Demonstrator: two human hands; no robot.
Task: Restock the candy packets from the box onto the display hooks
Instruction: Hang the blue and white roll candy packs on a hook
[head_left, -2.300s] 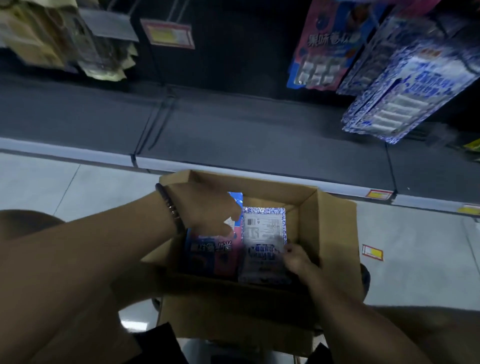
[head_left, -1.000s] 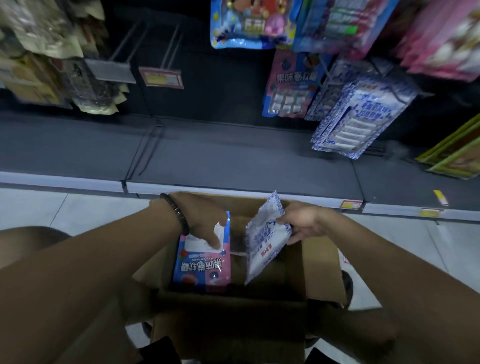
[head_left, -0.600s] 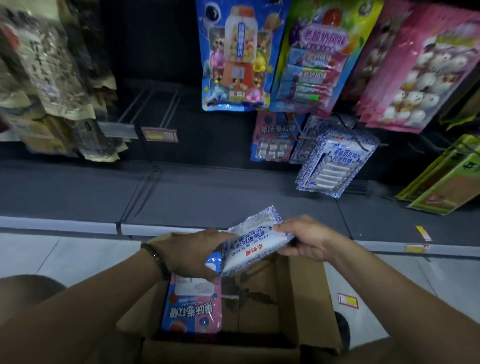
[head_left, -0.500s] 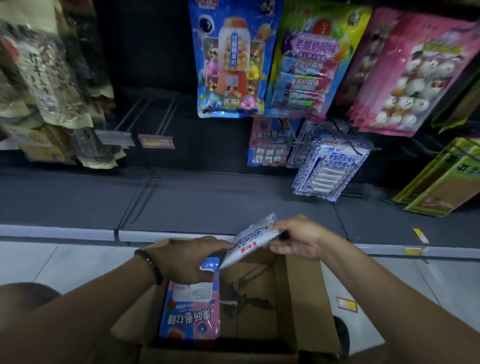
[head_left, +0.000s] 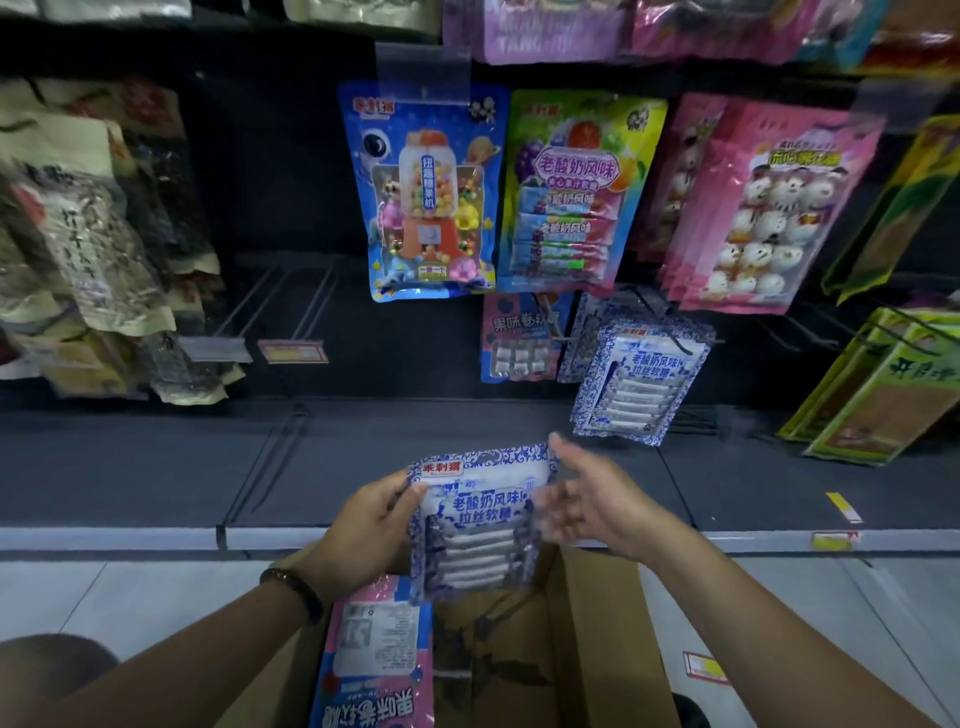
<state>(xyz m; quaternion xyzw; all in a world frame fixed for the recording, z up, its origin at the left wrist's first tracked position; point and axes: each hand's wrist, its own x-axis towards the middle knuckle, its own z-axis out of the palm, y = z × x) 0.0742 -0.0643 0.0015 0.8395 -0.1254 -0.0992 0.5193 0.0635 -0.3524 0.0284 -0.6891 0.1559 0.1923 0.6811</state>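
1. The left hand (head_left: 374, 525) grips the flat blue-and-white plastic candy packet (head_left: 478, 519) at its left edge. The thumb lies on the front, and the other fingers are hidden behind the packet.
2. The packet stands upright with its printed front to the camera, between the two hands and above the open brown cardboard box (head_left: 597, 649). Its lower edge covers a part of the box's far rim.
3. The right hand (head_left: 587, 499) is just beside the packet's right edge, with its fingers spread and straight, and it holds nothing. The fingertips are blurred, so I cannot tell whether they touch the packet.
4. Below the left hand, a pink-and-blue candy packet (head_left: 374, 654) lies in the left side of the box with its print upside down. Its lower end is cut off by the picture's edge.
5. Above the right hand, the hanging blue-and-white packets (head_left: 641, 384) sit in a bunch on the display. Their hook is mostly hidden.
6. Well above and to the left of the left hand, thin metal hooks (head_left: 311, 296) stick out. The price label (head_left: 293, 353) at their front is too blurred to read.
7. A dark wristband (head_left: 293, 590) sits on the left wrist.
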